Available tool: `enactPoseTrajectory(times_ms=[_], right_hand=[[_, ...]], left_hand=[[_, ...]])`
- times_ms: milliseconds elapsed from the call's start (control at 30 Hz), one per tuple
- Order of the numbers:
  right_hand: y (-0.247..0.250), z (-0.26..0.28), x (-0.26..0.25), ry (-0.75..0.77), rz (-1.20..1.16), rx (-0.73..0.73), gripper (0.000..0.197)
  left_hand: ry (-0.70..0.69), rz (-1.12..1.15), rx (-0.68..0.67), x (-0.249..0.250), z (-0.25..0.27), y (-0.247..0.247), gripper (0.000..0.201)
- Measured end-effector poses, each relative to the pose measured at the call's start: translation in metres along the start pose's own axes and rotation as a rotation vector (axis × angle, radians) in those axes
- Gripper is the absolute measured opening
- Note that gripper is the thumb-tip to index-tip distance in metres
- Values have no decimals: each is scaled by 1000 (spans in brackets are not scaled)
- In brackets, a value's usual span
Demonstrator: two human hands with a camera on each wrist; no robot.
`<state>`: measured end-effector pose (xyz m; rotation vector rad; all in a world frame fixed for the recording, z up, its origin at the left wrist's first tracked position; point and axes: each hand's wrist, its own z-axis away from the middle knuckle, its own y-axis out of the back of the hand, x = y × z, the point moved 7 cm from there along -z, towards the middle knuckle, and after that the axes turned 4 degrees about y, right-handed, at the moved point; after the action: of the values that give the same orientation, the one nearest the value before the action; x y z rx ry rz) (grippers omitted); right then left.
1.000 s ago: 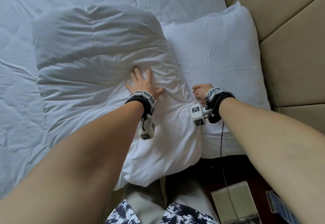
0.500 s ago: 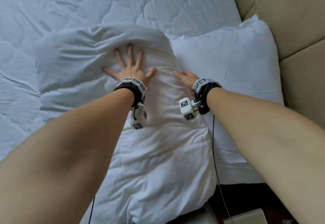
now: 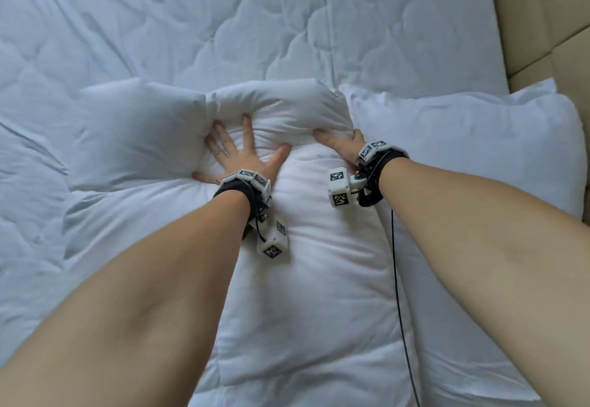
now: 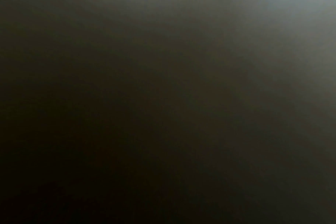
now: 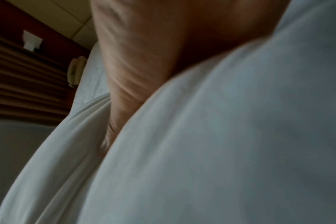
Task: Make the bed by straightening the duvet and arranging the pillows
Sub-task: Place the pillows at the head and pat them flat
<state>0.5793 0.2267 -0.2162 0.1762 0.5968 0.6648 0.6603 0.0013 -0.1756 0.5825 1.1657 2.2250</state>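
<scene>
Two hands press one pillow (image 3: 306,279): left hand (image 3: 239,157) flat, fingers spread; right hand (image 3: 341,145) flat at its side beside a second pillow (image 3: 463,167) by the bed's head edge. Its long axis runs away from the person, across the duvet (image 3: 223,23).

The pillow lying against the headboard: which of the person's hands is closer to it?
The right hand. It presses the near pillow right beside the headboard pillow; the left hand lies spread flat farther away, on the near pillow's other side.
</scene>
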Motion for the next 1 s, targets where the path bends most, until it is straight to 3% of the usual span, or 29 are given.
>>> enactPoseTrajectory(times_ms=[100,267,300,401,434,501,601,668,901,1002], right_hand=[[3,-40,24,-42,31,34,151],[0,-103,58,16,121,-10,128],[0,-91,51,30,180,-17,117],[13,-17,15,100,341,-27,46],[17,-5,12,140,345,-27,34],[37,20,9,154,375,-9,35],[75,32,22,61,25,74,60],[99,43,29,28,-77,116,68],[109,68,66,49,-90,191,71],[104,85,81,92,-106,220,61]], left_hand=[[-1,-21,-49,4,-13,-22,100],[-35,-86,-36,11,-21,-32,99],[-41,-90,-30,13,-19,-30,100],[-66,-116,-10,22,-8,-20,100],[-71,-119,-10,26,-4,-15,101],[-99,-109,-6,39,11,-2,100],[-164,-95,-33,65,31,9,99],[-212,-100,-50,88,45,13,99],[-253,-92,-104,96,70,-8,102],[-290,-108,-92,96,91,-13,94]])
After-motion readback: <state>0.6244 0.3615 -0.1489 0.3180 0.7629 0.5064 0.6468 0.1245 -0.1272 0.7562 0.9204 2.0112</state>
